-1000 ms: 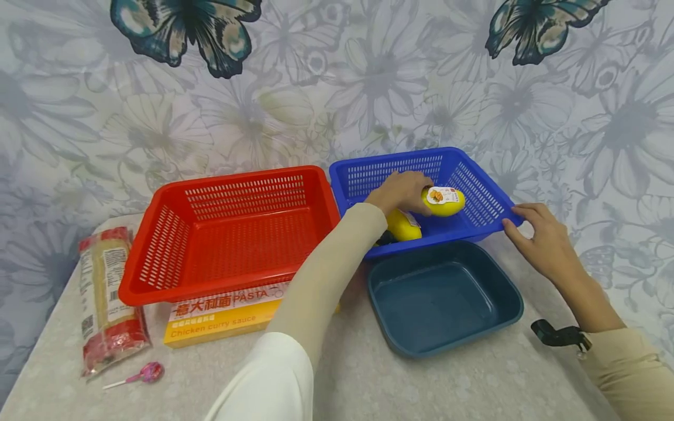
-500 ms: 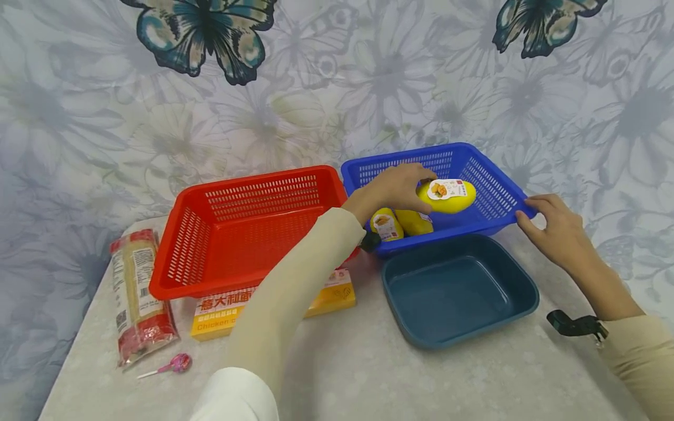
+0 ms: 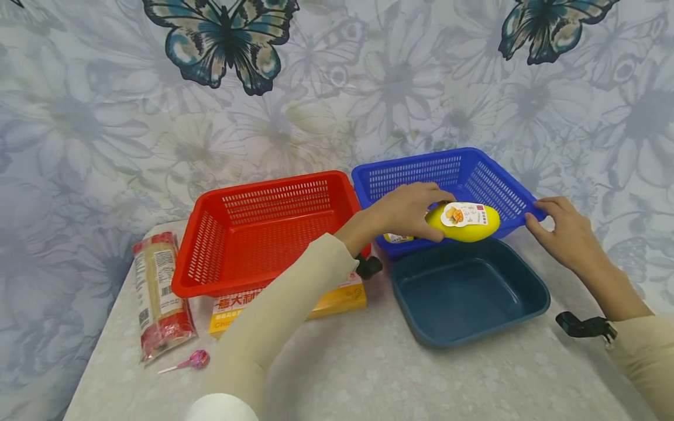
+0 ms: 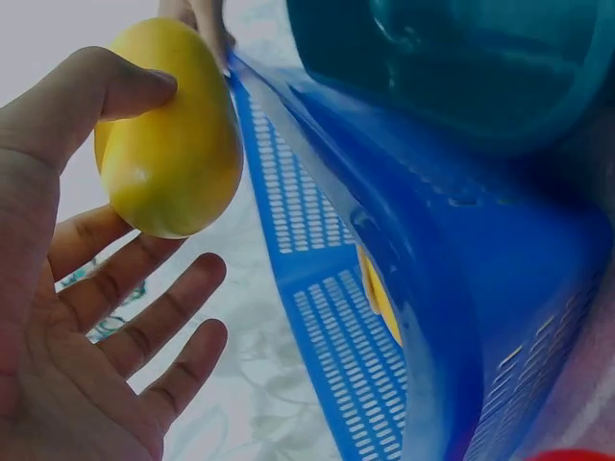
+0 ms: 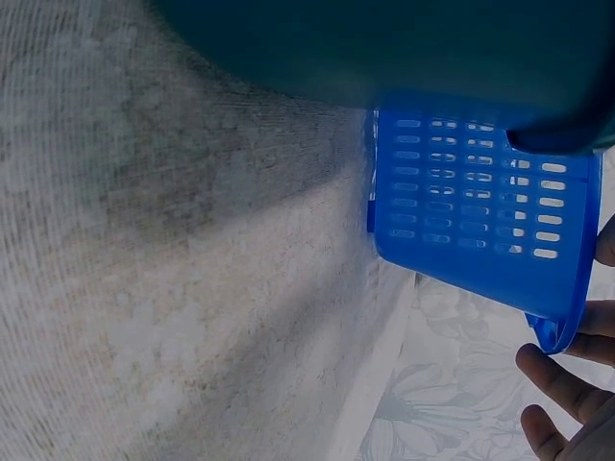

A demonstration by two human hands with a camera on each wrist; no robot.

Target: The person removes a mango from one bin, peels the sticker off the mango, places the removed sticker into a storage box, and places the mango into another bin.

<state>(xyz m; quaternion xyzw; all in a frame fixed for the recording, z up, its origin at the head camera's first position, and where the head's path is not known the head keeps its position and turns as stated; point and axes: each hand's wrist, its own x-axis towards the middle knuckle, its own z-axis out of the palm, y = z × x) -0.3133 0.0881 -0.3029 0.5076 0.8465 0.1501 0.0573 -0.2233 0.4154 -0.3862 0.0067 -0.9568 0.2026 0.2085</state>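
Observation:
My left hand (image 3: 412,211) pinches a yellow mango (image 3: 476,232) with a white label, between thumb and fingers. In the head view the mango appears over the front rim of the blue basket (image 3: 416,171). From the left wrist, the same mango (image 4: 173,144) shows its plain side, with the thumb across it and the other fingers spread. My right hand (image 3: 566,231) grips the basket's right corner by the rim. Inside the basket, another yellow labelled fruit (image 3: 398,238) is mostly hidden behind my left hand. A dark teal tub (image 3: 458,336) stands in front of the basket.
A red basket (image 3: 279,181) stands left of the blue one. Before it lies a yellow pasta box (image 3: 342,301), partly behind my left forearm. A noodle packet (image 3: 160,292) and a lollipop (image 3: 199,358) lie at the left. A patterned wall covering (image 3: 316,88) rises behind.
My left hand has lifted the mango from inside the blue basket and brought it forward over the front rim. My right hand keeps its hold on the corner. The head view has shifted left.

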